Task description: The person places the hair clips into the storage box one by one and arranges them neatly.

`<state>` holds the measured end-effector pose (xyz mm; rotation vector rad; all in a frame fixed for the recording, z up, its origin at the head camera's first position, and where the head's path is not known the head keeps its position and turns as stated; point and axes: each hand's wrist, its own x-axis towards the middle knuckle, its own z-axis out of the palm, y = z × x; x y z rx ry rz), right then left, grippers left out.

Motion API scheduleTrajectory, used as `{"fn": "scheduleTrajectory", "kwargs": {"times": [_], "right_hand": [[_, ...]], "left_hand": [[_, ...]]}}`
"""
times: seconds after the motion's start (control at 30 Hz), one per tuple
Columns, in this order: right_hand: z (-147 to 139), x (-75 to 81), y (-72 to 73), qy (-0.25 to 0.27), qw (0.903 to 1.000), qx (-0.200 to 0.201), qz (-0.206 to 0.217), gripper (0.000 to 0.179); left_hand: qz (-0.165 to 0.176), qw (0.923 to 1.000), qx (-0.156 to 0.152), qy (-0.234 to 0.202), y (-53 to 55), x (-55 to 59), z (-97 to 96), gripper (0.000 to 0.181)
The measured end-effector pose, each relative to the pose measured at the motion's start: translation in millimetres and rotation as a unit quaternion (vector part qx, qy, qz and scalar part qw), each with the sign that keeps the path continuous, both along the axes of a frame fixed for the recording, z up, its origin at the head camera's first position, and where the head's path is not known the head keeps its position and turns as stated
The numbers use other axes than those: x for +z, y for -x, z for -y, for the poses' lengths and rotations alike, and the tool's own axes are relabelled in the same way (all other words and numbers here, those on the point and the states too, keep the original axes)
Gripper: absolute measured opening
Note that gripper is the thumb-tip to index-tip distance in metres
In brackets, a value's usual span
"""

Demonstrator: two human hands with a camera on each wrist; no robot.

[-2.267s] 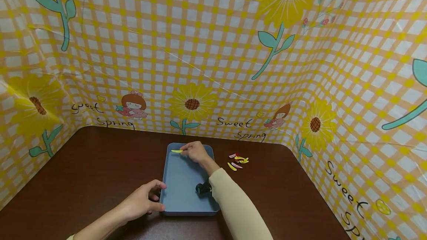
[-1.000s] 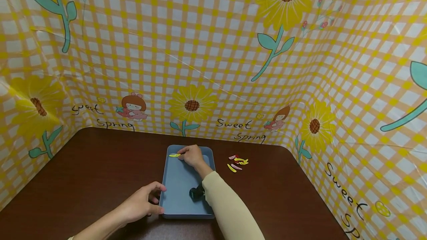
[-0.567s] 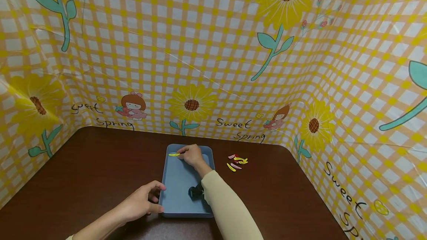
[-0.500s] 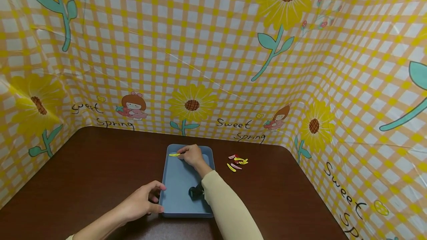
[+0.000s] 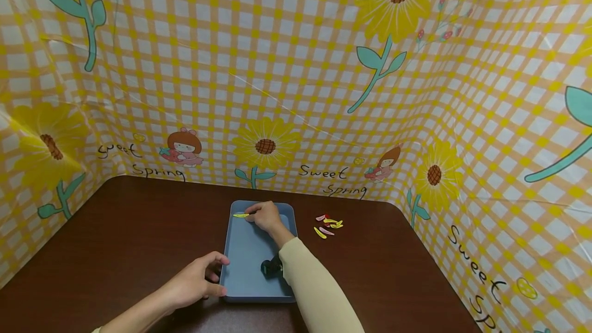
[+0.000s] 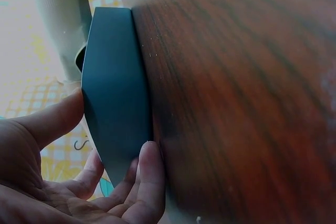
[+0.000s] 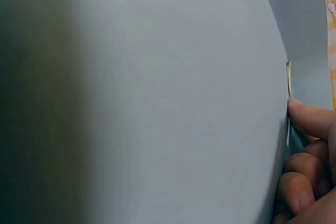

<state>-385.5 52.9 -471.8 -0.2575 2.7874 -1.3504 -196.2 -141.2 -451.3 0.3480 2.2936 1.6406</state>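
In the head view, a shallow blue-grey tray (image 5: pixel 245 258) lies lengthwise on the table. My right hand (image 5: pixel 265 216) reaches over its far end and pinches a yellow hair clip (image 5: pixel 240 215), which points left close above the tray floor. The right wrist view shows the clip (image 7: pixel 289 80) edge-on past the thumb, the other fingers curled beneath. My left hand (image 5: pixel 201 279) holds the tray's near left side. In the left wrist view, its thumb rests at the rim and its fingertips lie along the outer wall of the tray (image 6: pixel 115 66).
Several yellow, pink and red hair clips (image 5: pixel 329 224) lie in a loose pile right of the tray. A black wrist camera (image 5: pixel 270 267) hangs below my right sleeve, over the tray. Checked cloth (image 5: pixel 296 91) walls the dark brown table (image 5: pixel 152 220) at the back and sides.
Since the oldest frame, my right hand has shifted slightly left and nearer with the yellow hair clip, then kept almost still. My left hand has stayed at the tray's side.
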Motion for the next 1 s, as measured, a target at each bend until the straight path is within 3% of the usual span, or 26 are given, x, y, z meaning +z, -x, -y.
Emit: {"fn": "scheduleTrajectory", "kwargs": {"times": [0.37, 1.0], "right_hand": [[-0.1, -7.5, 2.7, 0.017, 0.9997, 0.011, -0.011, 0.012], [-2.1, -5.4, 2.2, 0.014, 0.9997, 0.015, -0.014, 0.013]], "left_hand": [[0.005, 1.0000, -0.002, 0.006, 0.6, -3.8, 2.1, 0.052], [0.007, 1.0000, 0.000, 0.007, 1.6, -4.5, -0.1, 0.052]]}}
